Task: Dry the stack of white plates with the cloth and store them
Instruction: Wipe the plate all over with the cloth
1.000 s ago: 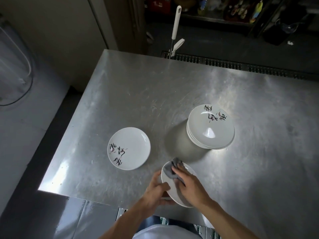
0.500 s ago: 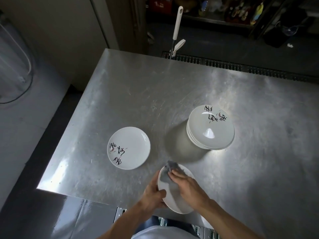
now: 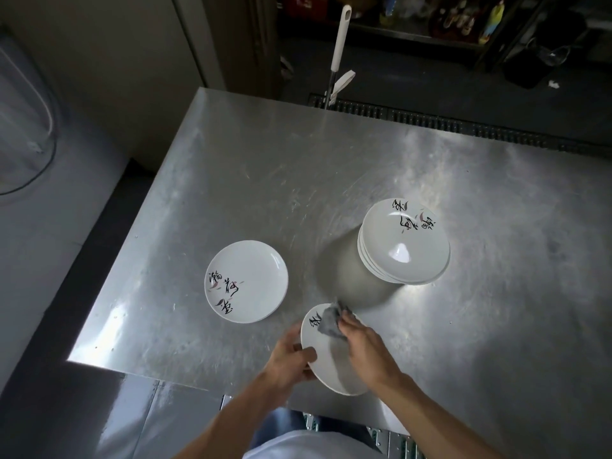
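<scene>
My left hand [image 3: 291, 357] grips the left rim of a white plate [image 3: 326, 362] held above the near edge of the steel table [image 3: 331, 180]. My right hand [image 3: 366, 351] presses a grey cloth [image 3: 329, 323] onto the plate's upper face, beside black brush lettering. A stack of white plates [image 3: 404, 241] with the same lettering stands to the right, further back. A single white plate [image 3: 245, 281] lies flat on the left.
A white-handled tool [image 3: 339, 44] leans behind the table's far edge, by a floor drain grate [image 3: 463, 127]. Dark shelves with bottles [image 3: 463, 18] stand at the back. The table's left edge drops to a dark floor gap.
The cloth has slid with my right hand across the plate, exposing lettering near the far rim. The plate has tilted slightly in my left hand. The stack and single plate have stayed put.
</scene>
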`<action>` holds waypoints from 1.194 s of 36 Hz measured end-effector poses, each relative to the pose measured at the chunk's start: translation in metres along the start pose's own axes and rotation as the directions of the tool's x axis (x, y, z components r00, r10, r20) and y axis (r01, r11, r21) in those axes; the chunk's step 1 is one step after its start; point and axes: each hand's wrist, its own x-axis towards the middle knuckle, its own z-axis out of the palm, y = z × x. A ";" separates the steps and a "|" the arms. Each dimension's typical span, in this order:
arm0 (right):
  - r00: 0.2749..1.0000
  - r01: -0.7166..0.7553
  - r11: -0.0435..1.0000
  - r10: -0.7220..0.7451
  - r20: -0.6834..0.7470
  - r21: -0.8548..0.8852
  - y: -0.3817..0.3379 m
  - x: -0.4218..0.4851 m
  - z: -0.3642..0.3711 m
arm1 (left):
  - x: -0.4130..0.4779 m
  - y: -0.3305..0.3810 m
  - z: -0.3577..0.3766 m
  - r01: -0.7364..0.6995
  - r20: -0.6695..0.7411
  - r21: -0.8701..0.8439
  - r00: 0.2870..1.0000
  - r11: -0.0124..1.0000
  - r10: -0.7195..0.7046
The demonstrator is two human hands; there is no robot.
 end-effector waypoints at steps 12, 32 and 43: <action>0.957 0.287 0.957 -0.289 0.031 0.043 -0.014 -0.004 0.011 | -0.003 -0.008 0.005 0.021 0.045 -0.006 0.999 1.000 -0.021; 0.989 0.092 0.993 -0.100 0.107 0.069 -0.002 -0.009 0.002 | -0.009 0.001 -0.003 0.044 -0.028 0.045 0.999 0.998 -0.042; 0.988 0.153 0.988 -0.153 -0.023 0.005 0.000 -0.007 0.005 | -0.015 0.007 0.003 0.001 0.098 0.101 0.995 0.995 -0.011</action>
